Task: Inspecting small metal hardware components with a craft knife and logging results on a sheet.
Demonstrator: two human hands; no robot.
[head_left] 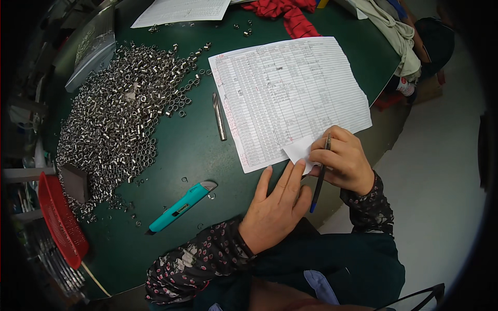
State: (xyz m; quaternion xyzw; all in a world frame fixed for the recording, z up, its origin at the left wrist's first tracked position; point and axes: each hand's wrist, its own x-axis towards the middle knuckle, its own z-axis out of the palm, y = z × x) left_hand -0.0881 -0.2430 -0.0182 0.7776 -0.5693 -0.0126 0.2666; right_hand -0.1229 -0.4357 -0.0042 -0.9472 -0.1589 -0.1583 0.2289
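A lined paper sheet (290,93) filled with handwriting lies on the green table (197,150). Its near right corner is folded up. My right hand (342,160) pinches that folded corner and also grips a dark pen (319,181) with a blue tip pointing down toward me. My left hand (277,207) lies flat with fingers apart on the table at the sheet's near edge, its fingertips touching the paper and the folded corner.
A big heap of small metal rings (124,114) covers the table's left. A metal rod (219,116) lies beside the sheet, a teal utility knife (181,207) nearer me. A red basket (59,217) and dark block (77,182) sit left; red cloth (288,13) and another sheet (181,10) far.
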